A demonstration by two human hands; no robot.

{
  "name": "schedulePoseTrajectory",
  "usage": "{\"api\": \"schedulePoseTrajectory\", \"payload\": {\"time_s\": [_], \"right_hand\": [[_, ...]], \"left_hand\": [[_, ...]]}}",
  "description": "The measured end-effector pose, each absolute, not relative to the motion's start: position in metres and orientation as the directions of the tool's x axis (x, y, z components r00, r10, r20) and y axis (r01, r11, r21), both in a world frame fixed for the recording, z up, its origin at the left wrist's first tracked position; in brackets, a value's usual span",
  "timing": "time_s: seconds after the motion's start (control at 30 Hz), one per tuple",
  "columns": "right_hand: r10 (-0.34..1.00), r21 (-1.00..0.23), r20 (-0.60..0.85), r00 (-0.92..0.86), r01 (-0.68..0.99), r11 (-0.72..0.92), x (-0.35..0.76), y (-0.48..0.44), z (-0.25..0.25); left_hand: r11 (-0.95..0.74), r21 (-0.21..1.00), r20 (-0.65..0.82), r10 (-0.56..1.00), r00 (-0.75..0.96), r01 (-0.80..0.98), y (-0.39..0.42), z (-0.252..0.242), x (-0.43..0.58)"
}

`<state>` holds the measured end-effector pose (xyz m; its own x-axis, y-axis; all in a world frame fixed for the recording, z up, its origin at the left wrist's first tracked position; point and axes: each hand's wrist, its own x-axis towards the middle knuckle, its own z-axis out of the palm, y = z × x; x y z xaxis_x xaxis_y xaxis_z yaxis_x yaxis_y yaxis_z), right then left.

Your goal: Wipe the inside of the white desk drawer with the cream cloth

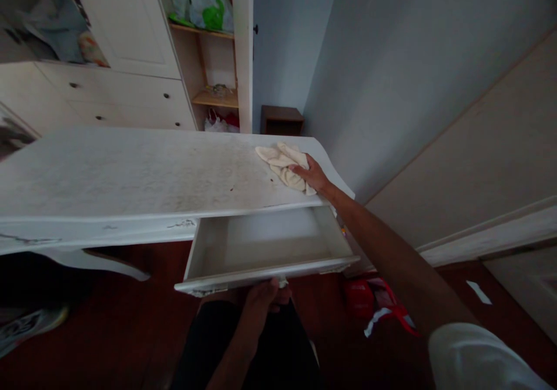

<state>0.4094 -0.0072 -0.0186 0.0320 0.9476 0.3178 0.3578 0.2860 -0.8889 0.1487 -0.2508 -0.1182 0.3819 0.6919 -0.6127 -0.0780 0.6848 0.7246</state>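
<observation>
A cream cloth (pixel 287 166) lies bunched on the right part of a white desk (pixel 174 169), whose top has grey smudges and a few small dark specks. My right hand (pixel 314 175) presses on the cloth's right side, thumb and fingers gripping it. Below the desktop a drawer (pixel 270 242) is pulled out, with nothing seen inside. At the middle of the drawer's front edge is my left hand (pixel 266 297), its fingers curled around the small knob, which is mostly hidden.
A white cabinet (pixel 126 97) with open shelves holding plastic bags (pixel 209 7) stands behind the desk. A brown box (pixel 282 121) sits by the grey wall. Red bags (pixel 361 298) lie on the floor at right, and a shoe (pixel 32 326) at lower left.
</observation>
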Motion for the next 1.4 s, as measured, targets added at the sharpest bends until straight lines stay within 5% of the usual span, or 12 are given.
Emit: {"api": "schedulePoseTrajectory", "payload": {"time_s": [0.13,0.53,0.97,1.17,1.4], "right_hand": [[0.947,-0.893,0.317,0.052,0.354,0.279,0.409,-0.007,-0.021],[0.935,-0.911,0.338,0.105,0.287,0.297,0.411,-0.003,-0.027],[0.924,-0.891,0.362,0.121,0.337,0.304,0.408,-0.007,-0.025],[0.902,-0.852,0.410,0.137,0.410,0.325,0.408,-0.008,-0.028],[0.860,-0.820,0.457,0.228,0.482,0.308,0.403,-0.014,-0.029]], "left_hand": [[0.574,0.809,-0.512,0.793,0.331,-0.124,-0.230,-0.112,0.159],[0.492,0.818,-0.471,0.870,0.143,-0.300,-0.142,-0.107,0.185],[0.547,0.697,-0.548,0.824,0.147,-0.464,-0.111,-0.108,0.204],[0.483,0.787,-0.462,0.874,0.153,-0.384,-0.116,-0.113,0.204],[0.412,0.909,-0.392,0.897,0.204,-0.061,-0.126,-0.086,0.150]]}}
